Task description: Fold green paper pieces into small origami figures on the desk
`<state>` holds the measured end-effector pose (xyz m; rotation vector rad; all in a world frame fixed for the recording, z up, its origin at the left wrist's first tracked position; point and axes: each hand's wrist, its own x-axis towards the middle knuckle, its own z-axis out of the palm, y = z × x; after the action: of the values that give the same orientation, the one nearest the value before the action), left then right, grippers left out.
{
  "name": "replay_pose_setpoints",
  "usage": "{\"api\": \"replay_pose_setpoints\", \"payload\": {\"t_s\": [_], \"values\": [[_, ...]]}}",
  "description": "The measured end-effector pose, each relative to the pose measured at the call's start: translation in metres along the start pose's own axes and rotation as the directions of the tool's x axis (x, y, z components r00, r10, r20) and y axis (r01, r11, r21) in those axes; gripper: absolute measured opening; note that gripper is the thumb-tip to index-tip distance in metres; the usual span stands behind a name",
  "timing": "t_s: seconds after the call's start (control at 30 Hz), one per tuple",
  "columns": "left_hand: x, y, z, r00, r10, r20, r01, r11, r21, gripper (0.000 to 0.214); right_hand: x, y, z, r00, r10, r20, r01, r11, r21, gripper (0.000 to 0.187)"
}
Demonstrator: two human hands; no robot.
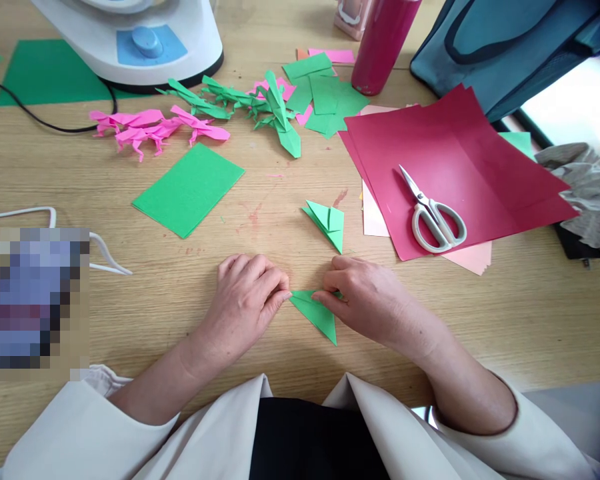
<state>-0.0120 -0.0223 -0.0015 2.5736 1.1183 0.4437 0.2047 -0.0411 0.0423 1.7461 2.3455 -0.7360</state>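
Between my hands is a green folded paper triangle (320, 317), one corner pointing down toward me. My left hand (250, 290) is closed, thumb and forefinger pinching its left corner. My right hand (363, 293) is closed too, with the thumb on the triangle's upper right edge and the fingers curled behind it. Just beyond my hands lies a second folded green paper piece (330, 223), made of layered triangles. Farther to the left, a flat green paper rectangle (189, 190) rests on the wooden table.
White-handled scissors (437, 220) lie on dark red paper sheets (460, 153). Behind are pink paper figures (150, 127), green paper figures (280, 117), a white appliance base (145, 47), a magenta bottle (383, 47) and a blue bag (510, 53). A blurred-out device (30, 300) sits left.
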Motion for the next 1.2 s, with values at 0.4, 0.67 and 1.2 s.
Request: {"api": "replay_pose_setpoints", "payload": {"t_s": [0.4,0.67,1.2], "values": [[-0.043,0.025,0.001,0.976,0.218,-0.015,-0.214,0.967,0.136,0.038,0.000,0.001,0.002,1.000,0.005,0.002,-0.005,1.000,-0.004,0.027],[-0.039,0.025,0.004,0.975,0.222,-0.001,-0.219,0.963,0.160,0.037,0.002,0.003,0.004,1.000,-0.016,-0.008,0.016,1.000,0.001,0.029],[-0.049,0.026,0.007,0.982,0.186,0.019,-0.184,0.950,0.254,0.047,0.001,0.002,0.002,1.000,0.000,0.009,0.000,1.000,0.020,0.028]]}}
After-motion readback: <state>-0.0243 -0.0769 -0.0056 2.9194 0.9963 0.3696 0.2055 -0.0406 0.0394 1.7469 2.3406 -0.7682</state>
